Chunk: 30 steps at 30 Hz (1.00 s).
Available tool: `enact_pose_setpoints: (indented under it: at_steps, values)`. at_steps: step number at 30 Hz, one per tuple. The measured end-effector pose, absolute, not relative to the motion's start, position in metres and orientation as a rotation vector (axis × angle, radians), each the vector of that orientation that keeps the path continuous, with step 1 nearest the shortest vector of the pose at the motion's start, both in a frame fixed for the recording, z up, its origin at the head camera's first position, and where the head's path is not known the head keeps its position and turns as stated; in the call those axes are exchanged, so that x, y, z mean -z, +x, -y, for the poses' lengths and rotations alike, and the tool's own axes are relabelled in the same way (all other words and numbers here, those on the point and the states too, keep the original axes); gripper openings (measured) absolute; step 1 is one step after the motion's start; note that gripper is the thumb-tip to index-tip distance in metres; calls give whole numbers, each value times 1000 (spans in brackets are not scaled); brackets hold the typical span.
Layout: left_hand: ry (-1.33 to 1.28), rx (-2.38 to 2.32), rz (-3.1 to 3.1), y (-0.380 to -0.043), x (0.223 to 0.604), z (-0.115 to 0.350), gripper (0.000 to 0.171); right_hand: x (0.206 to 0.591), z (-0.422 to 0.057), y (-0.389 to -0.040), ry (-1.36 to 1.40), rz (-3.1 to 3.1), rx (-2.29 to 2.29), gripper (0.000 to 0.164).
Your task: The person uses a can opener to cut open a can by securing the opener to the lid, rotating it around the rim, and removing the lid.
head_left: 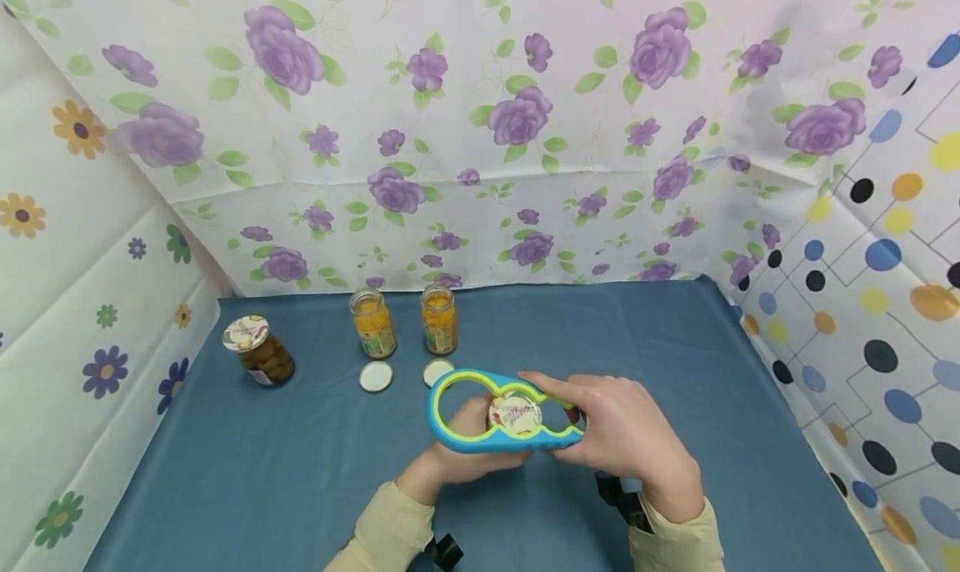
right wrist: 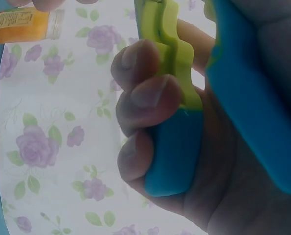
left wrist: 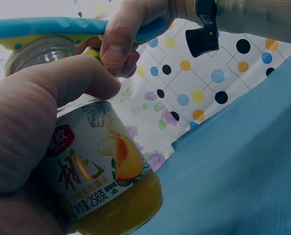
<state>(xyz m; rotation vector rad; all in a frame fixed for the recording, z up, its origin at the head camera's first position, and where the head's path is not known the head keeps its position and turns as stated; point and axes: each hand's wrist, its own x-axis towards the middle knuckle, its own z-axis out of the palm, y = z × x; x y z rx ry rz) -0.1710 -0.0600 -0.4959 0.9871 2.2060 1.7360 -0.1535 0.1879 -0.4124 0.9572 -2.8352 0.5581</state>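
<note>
My left hand [head_left: 465,464] grips a glass jar of yellow peaches [left wrist: 128,208] with a white fruit-printed label. In the head view only the jar's printed lid [head_left: 516,413] shows, inside a jar opener [head_left: 480,447]. That opener is blue with a lime-green scalloped inner edge, and its wide rounded end points left. My right hand [head_left: 630,422] holds the opener's two handles at the other end; the right wrist view shows its fingertips [right wrist: 150,98] curled round one handle [right wrist: 177,152]. Whether the green edge touches the lid all round, I cannot tell.
Two lidless jars of orange contents, the left jar [head_left: 375,330] and the right jar [head_left: 439,322], stand at the back. In front of them lie two white lids, one [head_left: 376,377] partly left of the other [head_left: 435,371]. A lidded dark jar [head_left: 266,359] stands at the far left.
</note>
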Motion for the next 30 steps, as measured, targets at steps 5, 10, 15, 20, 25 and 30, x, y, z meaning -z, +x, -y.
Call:
enact_pose_setpoints:
  at_steps: [5,10,15,20,25,30]
  values:
    - [971,-1742,-2150,-173,498,62,55,411,-190,-153,956,2796,-596,95]
    - [937,-1800,-2088,-175,502,61,58,411,-194,-152,929,2772,-626,97]
    - [939,-1835,-2052,-175,503,60,61,410,-196,-152,917,2761,-643,96]
    - [960,-1884,-2023,-176,504,60,63,408,-198,-153,897,2745,-663,95]
    - [860,-1890,-2024,-176,505,62,54,406,-204,-154,843,2752,-681,93]
    - [801,-1860,-2053,-176,504,64,45,406,-213,-155,793,2746,-672,88]
